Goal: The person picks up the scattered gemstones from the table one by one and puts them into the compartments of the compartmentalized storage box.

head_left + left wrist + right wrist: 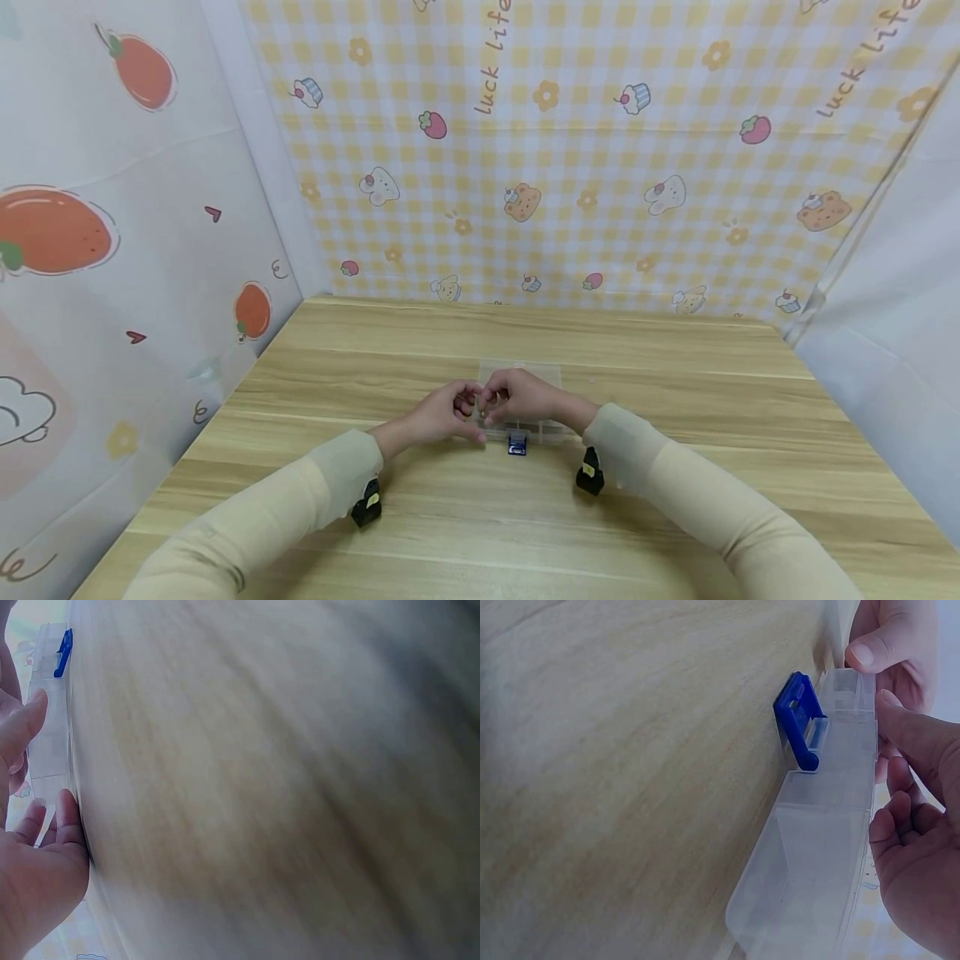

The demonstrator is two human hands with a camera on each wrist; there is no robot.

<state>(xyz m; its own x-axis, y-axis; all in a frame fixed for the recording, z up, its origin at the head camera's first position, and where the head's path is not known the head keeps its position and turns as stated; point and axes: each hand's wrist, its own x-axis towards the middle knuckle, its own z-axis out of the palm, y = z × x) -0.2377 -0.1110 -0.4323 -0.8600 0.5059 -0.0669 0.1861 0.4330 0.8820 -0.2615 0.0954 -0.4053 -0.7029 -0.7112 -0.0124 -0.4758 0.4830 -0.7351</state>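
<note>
A clear plastic compartment box lies on the table, its blue latch swung out at the front, away from the wall. My left hand holds the box's left end, thumb by the front corner and fingers curved beside the end. Over the left part of the box, my right hand has its thumb and forefinger close together. A tiny yellowish spot shows at those fingertips; whether they pinch something cannot be made out. In the right wrist view, the right hand's other fingers curl beside the box.
The wood-grain table runs back to a yellow checked cloth. A printed white cloth hangs at the left, and a pale one at the right. Black wrist cameras hang under both cuffs.
</note>
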